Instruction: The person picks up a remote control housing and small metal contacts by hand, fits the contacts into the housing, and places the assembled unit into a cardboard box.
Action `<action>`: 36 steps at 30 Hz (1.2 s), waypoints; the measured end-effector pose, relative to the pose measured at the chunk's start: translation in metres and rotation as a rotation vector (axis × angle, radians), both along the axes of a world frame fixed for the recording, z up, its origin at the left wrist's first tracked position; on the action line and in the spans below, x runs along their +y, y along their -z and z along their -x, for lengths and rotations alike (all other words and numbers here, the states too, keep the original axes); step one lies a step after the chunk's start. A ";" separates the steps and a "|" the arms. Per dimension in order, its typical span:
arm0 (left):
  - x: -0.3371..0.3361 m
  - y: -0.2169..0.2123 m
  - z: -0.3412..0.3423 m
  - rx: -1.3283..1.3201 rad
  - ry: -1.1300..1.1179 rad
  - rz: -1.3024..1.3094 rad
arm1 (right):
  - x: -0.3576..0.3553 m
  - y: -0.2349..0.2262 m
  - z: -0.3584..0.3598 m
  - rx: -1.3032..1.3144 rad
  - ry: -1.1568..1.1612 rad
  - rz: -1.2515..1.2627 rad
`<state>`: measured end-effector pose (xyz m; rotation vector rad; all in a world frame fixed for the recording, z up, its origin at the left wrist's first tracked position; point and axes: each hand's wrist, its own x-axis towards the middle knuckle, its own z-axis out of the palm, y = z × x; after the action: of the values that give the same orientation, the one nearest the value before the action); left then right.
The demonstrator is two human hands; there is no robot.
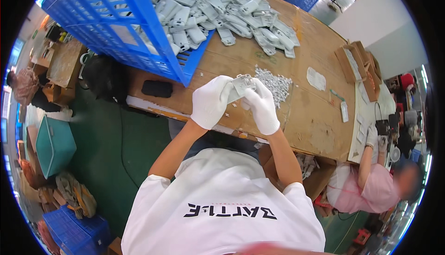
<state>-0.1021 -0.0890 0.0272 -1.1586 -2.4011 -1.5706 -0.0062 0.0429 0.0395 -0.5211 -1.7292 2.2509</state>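
Note:
Between my two white-gloved hands, above the near edge of the cardboard-covered table (222,60), I hold a pale grey plastic casing (241,86). My left hand (211,101) grips its left side. My right hand (260,104) is closed at its right side, thumb and fingertips pressed on it; whether a small part sits in those fingers is too small to tell. Just beyond my right hand lies a heap of tiny white parts (274,83). Farther off, a large pile of similar white casings (222,11) spreads across the table and out of a blue crate (174,53).
The tipped blue crate stands at the left. A black pouch (156,88) lies near the table edge. To the right are a white sheet (316,79), a green-handled tool (337,95) and cardboard boxes (352,65). A co-worker in pink (366,188) works at the far right.

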 end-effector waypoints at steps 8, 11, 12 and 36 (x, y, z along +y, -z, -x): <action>0.005 0.007 -0.014 0.041 0.031 -0.072 | -0.004 0.003 -0.013 0.114 0.148 0.064; 0.003 0.007 -0.016 0.027 0.051 -0.066 | -0.007 0.000 -0.014 0.065 0.152 0.029; 0.003 0.008 -0.016 0.015 0.053 -0.061 | -0.008 -0.001 -0.015 0.067 0.157 0.024; 0.012 0.025 -0.027 0.274 -0.230 -0.140 | -0.039 -0.006 -0.004 0.057 0.246 -0.134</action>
<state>-0.0750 -0.0771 0.0018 -0.9615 -2.1259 -1.3832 -0.0019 0.0037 0.0459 -0.5980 -1.6723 1.9481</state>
